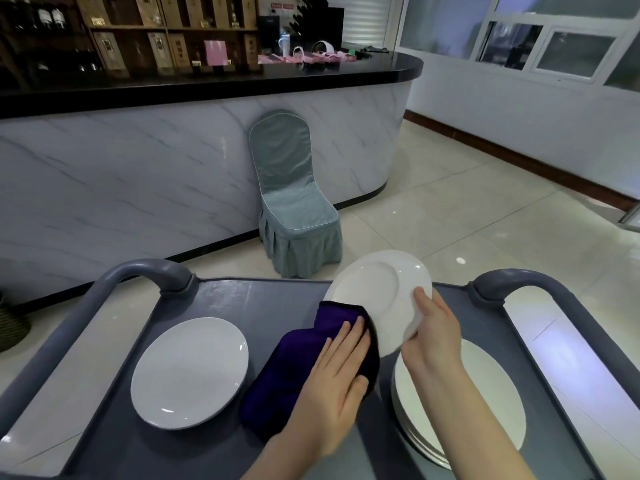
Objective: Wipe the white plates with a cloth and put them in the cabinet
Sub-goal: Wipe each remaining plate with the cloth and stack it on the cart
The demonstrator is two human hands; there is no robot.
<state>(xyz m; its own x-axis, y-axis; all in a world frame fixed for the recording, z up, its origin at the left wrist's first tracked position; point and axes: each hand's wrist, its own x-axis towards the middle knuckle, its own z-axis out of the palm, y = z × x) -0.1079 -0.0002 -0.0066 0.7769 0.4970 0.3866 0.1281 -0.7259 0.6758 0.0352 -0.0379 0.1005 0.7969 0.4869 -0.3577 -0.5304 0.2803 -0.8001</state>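
Right hand (433, 334): at 4 o'clock of the tilted plate; fingers curled round its rim, thumb on the near face, gripping it
Left hand (336, 372): laid flat on the cloth, fingers straight and close together, pointing to 1 o'clock, thumb spread out to the side; nothing clasped
Tilted plate (374, 289): white, lifted above the cart and leaning up towards 11 o'clock; a round ring shows on the side facing the camera; its lower left edge meets the cloth
Cloth (287, 372): dark purple, folded thick, in the middle of the cart top; its far end, at 1 o'clock, is turned up against the tilted plate under the left fingertips
Single plate (188, 372): white, lying flat on the cart at 9 o'clock of the cloth, just beside it but apart
Stack of plates (485, 393): several white ones piled flat at 3 o'clock of the cloth; the right forearm passes over them
Cart (242, 303): grey top with a raised rim; curved handles at 10 o'clock (138, 268) and 2 o'clock (519, 277)
Chair (291, 202): covered in pale blue-green fabric, at 12 o'clock beyond the cart, its back against the counter
Counter (138, 168): white marbled front, black top, curving off to 1 o'clock
Shelves (156, 29): wooden, behind the counter at 11 o'clock, with bottles and boxes
Floor (450, 209): pale glossy tiles
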